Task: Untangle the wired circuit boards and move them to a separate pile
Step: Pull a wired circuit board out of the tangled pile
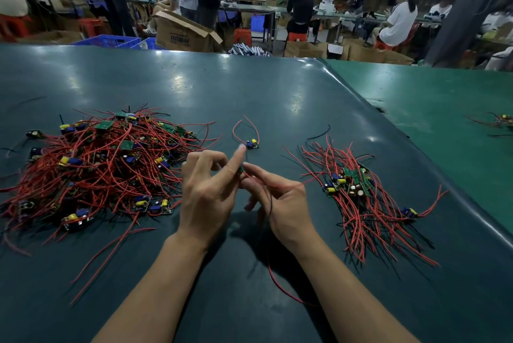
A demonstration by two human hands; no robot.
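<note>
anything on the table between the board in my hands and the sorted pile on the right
Nothing visible. The circuit board pinched between both hands is separated from the right pile only by bare table mat; one red wire from that pile reaches toward the right hand.

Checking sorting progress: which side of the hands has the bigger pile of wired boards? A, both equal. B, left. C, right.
B: the left pile spreads wider and holds far more boards than the right pile.
</note>
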